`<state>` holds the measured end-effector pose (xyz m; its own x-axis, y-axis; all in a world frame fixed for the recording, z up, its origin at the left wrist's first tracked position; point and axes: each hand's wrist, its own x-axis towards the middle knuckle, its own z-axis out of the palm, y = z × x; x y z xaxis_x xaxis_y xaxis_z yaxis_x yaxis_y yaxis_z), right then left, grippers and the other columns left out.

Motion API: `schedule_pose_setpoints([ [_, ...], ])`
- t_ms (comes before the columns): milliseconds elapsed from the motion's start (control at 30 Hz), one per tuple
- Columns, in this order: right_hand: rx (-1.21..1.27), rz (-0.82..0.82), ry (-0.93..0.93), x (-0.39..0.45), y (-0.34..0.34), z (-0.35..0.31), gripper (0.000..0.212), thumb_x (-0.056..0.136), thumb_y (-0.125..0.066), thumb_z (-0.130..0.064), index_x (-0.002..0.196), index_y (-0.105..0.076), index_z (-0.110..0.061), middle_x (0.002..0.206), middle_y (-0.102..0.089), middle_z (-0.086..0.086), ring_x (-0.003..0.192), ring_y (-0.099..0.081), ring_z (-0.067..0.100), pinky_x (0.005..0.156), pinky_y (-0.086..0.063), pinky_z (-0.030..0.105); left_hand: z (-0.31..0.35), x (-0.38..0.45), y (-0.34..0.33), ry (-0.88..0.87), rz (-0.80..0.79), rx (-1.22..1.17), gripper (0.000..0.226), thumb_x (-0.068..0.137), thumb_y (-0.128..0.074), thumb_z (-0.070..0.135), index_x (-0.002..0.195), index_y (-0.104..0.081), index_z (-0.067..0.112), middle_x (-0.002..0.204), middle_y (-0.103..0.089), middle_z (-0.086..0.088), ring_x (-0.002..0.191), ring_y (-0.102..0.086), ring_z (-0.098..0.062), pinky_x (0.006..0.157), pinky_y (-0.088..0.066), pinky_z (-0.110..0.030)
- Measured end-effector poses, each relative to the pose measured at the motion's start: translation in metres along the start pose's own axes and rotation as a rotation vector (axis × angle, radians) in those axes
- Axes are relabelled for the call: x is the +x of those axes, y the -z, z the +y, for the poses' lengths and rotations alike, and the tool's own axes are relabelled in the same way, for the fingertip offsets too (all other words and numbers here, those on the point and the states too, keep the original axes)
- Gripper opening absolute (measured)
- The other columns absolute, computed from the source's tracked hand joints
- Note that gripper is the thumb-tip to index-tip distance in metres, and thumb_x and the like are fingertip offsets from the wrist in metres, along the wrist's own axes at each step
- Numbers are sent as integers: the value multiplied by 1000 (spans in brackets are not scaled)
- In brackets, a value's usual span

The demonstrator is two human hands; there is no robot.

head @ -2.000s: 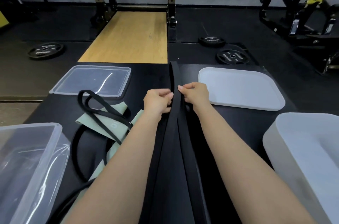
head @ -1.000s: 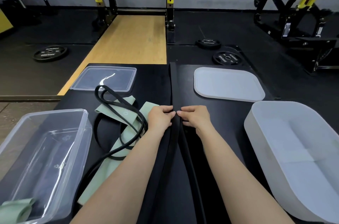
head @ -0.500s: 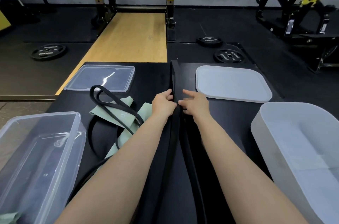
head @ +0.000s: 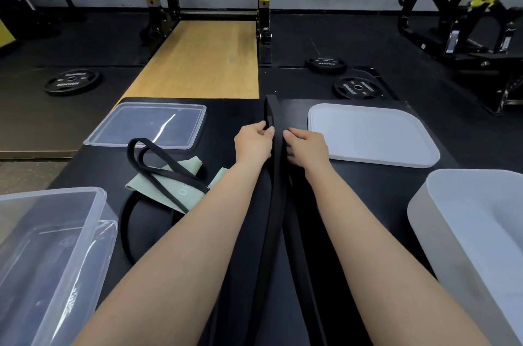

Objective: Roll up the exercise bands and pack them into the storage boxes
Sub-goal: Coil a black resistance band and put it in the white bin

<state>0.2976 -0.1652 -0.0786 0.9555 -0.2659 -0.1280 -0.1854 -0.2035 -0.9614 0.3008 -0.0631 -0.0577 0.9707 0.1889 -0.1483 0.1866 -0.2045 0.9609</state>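
A long wide black exercise band (head: 276,204) lies stretched down the middle of the black table, its far end near the table's back edge. My left hand (head: 253,143) and my right hand (head: 307,147) grip it side by side, fingers curled on its edges, a short way from the far end. To the left lie a pale green band (head: 181,188) and a thin black loop band (head: 158,164) tangled over it. A clear storage box (head: 51,246) stands at the near left, a white storage box (head: 469,232) at the near right.
A clear lid (head: 150,125) lies at the back left of the table (head: 368,190), a white lid (head: 370,133) at the back right. Beyond the table are weight plates (head: 358,88) on the floor, a wooden platform and yellow rack frames.
Both hands have slid along the black band away from me toward its far end. My right hand's fingers, straighter half a second ago, now curl on the band.
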Motion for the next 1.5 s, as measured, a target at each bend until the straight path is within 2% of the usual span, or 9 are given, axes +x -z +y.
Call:
schedule_pose_setpoints([
  [267, 252, -60, -201, 30, -1, -19, 16, 91, -57, -26, 80, -62, -16, 88, -67, 3, 77, -63, 19, 72, -55, 30, 10, 28, -10, 90, -15, -92, 38, 90, -61, 25, 127, -58, 14, 130, -57, -2, 114, -56, -22, 61, -54, -29],
  [500, 356, -101, -225, 42, -4, -22, 32, 85, -62, 0, 116, -58, -4, 97, -66, 11, 75, -63, 19, 62, -52, 27, 5, 47, -12, 244, -47, -207, 31, 79, -75, 18, 106, -65, 7, 111, -66, -12, 102, -64, -26, 73, -59, -44],
  [733, 216, -179, -302, 47, -3, -28, 18, 86, -59, -3, 104, -58, -4, 84, -63, 11, 63, -60, 18, 43, -47, 18, 4, 55, -10, 372, -64, -448, 31, 84, -61, -6, 115, -56, -7, 83, -64, -11, 68, -63, -18, 57, -56, -26],
  [900, 200, -116, -177, 53, -13, -22, 16, 78, -56, 10, 79, -68, -2, 81, -61, 15, 77, -60, 28, 71, -51, 30, -6, 61, -15, 290, -17, -527, 39, 87, -51, -14, 123, -57, 0, 106, -66, -11, 80, -63, -15, 75, -55, -24],
  [1033, 244, -47, -113, 56, -18, -20, 44, 80, -56, 13, 56, -60, -24, 97, -67, 20, 110, -58, 43, 95, -47, 51, 0, 73, -23, 230, -19, -540, 46, 87, -44, -15, 125, -57, 8, 108, -66, -4, 75, -59, -10, 84, -52, -27],
  [1133, 210, -80, -123, 66, -21, -23, 34, 79, -53, 12, 73, -68, -18, 100, -68, 22, 100, -63, 42, 95, -50, 44, 5, 86, -25, 301, -26, -564, 22, 87, -52, 0, 105, -61, 6, 89, -63, -5, 83, -62, -19, 83, -53, -32],
  [1267, 212, -109, -245, 81, -20, -33, 13, 69, -51, -3, 78, -59, -6, 73, -54, 11, 62, -52, 23, 60, -46, 27, 10, 106, -28, 320, -104, -462, 24, 89, -63, 18, 102, -58, -2, 101, -67, -14, 86, -65, -24, 79, -57, -34],
  [1367, 294, -93, -312, 98, -18, -33, 13, 88, -47, -20, 80, -53, -11, 44, -47, -2, 31, -41, 11, 36, -33, 12, 15, 111, -28, 319, -162, -376, 17, 90, -60, 11, 104, -58, 1, 89, -63, -11, 73, -61, -18, 67, -53, -26],
  [1500, 268, -53, -257, 115, -23, -25, 29, 87, -62, -16, 111, -59, 0, 92, -69, 13, 72, -66, 23, 64, -56, 30, 18, 114, -30, 330, -171, -353, 15, 92, -53, 0, 77, -53, 3, 73, -55, -6, 63, -53, -14, 54, -49, -20],
])
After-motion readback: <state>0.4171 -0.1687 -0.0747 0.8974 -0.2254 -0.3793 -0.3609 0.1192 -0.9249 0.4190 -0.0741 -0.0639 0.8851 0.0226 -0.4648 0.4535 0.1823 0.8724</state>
